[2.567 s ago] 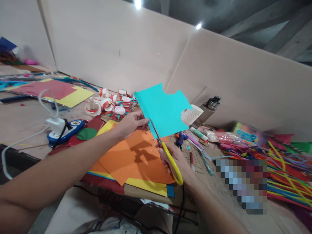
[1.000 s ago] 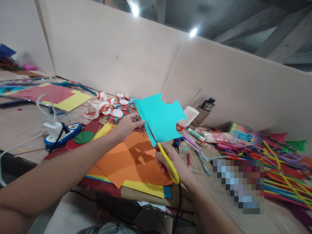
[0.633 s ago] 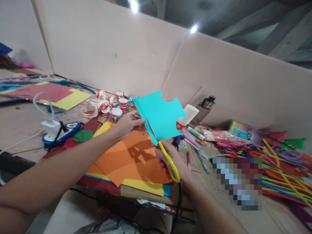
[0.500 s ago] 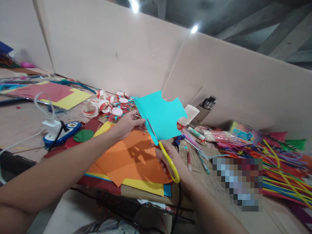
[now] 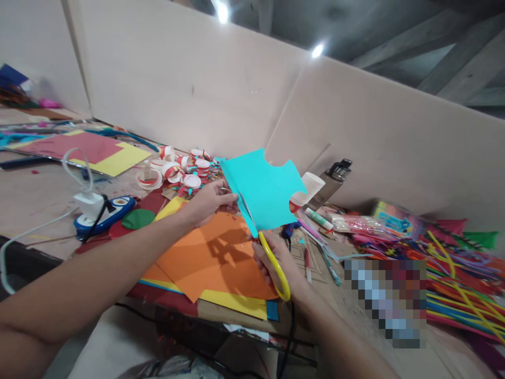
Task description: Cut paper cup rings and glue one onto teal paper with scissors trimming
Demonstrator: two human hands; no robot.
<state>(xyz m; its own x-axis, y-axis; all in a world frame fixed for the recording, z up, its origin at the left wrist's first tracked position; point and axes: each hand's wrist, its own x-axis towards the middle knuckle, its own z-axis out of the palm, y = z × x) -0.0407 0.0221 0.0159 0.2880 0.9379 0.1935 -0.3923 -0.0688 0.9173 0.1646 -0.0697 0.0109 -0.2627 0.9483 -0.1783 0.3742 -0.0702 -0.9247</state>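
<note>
A turquoise paper sheet with curved notches in its right side is held up above the table. My left hand pinches its left edge between thumb and fingers. In my right hand are yellow-handled scissors, their blades lying along a narrow strip at the sheet's lower left edge. Orange paper lies beneath both hands, over yellow sheets.
Cut paper cups lie behind my left hand. A white plug on a blue power strip sits at left. A bottle and stacked cups stand behind the sheet. Colourful pipe cleaners spread at right.
The whole view has shifted slightly, with things appearing a little further right and down. Both hands keep their hold, and the scissors stay at nearly the same place on the sheet.
</note>
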